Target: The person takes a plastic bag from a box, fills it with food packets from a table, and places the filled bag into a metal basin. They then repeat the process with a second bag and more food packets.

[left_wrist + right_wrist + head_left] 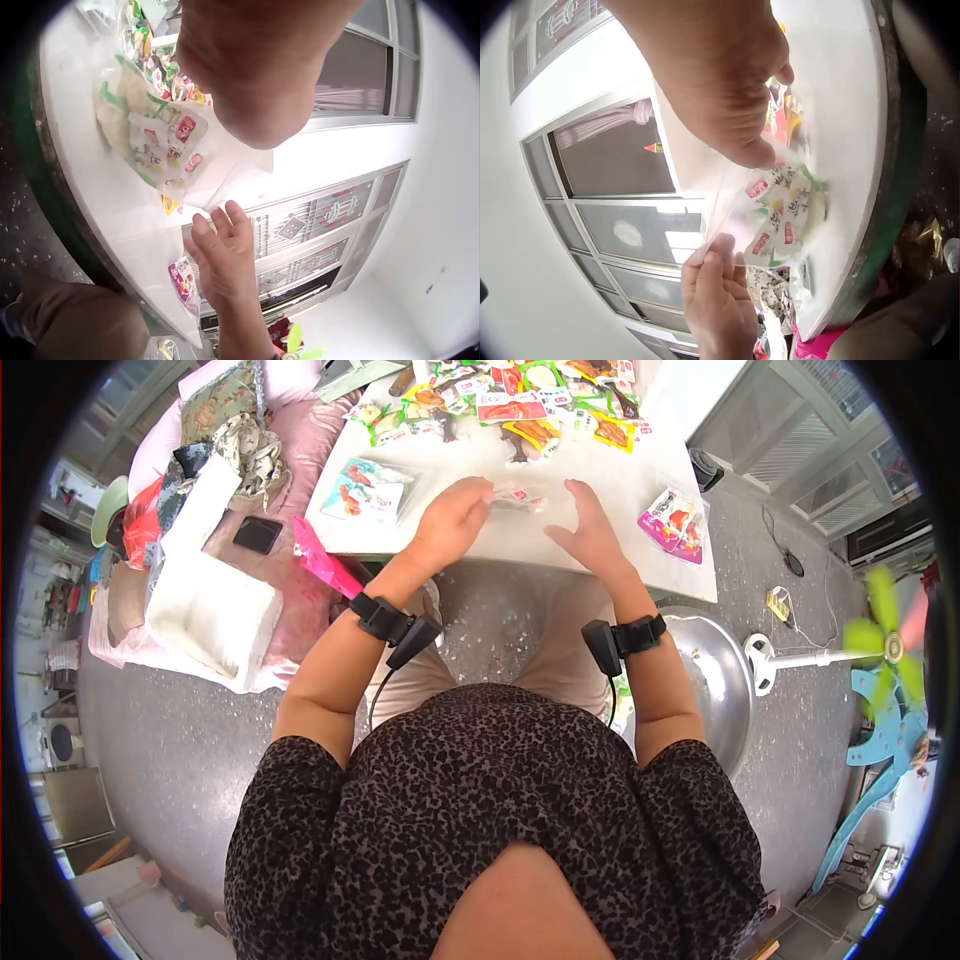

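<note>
Speckled grey floor (180, 760) first, person in a patterned black top (500, 780) at the near edge of a white table (460, 555). Steel basin (735, 670) low beside their right leg.

Over the table's near part: printed clear bag (784, 217), between both hands, mouth edge raised. Left hand (455, 515) pinches that edge, thumb against curled fingers. Right hand (590, 535) well open, fingers extended, thumb spread, gripping nothing; fingertips right by the bag, contact I can't tell.

Blue-and-white packet (365, 490) lies flat to the left of the hands, purple packet (675, 525) to the right near the table corner. Farther over: heap of coloured food packets (510, 407), overlapping. Off left, pink-covered seat (300, 450) with stuff piled on. Grey panelled doors (790, 450) behind, far right.
</note>
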`<state>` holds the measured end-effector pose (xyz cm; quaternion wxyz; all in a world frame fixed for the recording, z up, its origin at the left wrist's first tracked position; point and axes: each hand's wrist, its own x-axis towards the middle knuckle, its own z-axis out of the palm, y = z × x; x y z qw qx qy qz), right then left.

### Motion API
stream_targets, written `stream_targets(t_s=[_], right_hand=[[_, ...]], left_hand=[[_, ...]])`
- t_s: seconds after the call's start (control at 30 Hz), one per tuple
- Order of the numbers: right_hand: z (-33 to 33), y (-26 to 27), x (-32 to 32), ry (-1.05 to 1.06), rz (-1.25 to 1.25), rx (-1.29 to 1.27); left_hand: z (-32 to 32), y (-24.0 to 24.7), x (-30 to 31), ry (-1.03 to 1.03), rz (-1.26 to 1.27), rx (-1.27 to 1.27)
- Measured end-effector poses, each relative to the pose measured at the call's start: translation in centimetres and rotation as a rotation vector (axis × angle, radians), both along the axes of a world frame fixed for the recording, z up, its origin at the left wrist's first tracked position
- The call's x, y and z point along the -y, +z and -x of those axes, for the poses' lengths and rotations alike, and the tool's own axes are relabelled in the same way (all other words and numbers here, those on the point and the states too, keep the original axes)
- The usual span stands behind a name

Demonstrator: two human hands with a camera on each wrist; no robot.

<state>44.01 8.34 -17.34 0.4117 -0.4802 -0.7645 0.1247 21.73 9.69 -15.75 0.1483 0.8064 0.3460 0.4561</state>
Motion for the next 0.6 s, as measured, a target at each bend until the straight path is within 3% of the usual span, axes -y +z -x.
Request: stream_targets(t_s=[0.07,0.17,0.33,0.47,0.53,0.6], right_hand=[[0.4,1.6,-0.6,0.028,0.005,0.028],[1.3,4.1,-0.4,0.092,0.195,-0.008],[2.0,4.8,0.0,0.251,0.277,-0.019],[2.0,8.3,1.3,0.306,0.382,-0.069],[1.8,8.7,0.9,0.287,0.339,0.046],[1.5,7.7,-0.1,0.271,0.297,0.143]], left_hand=[[0.6,1.3,-0.5,-0.036,0.254,0.096],[1.0,3.2,-0.4,-0.091,0.458,0.283],[1.0,3.8,0.3,-0.134,0.715,0.618],[1.3,3.9,1.2,-0.161,0.674,0.771],[1.3,3.7,1.4,-0.178,0.669,0.825],[1.3,1.4,-0.1,-0.136,0.822,0.786]])
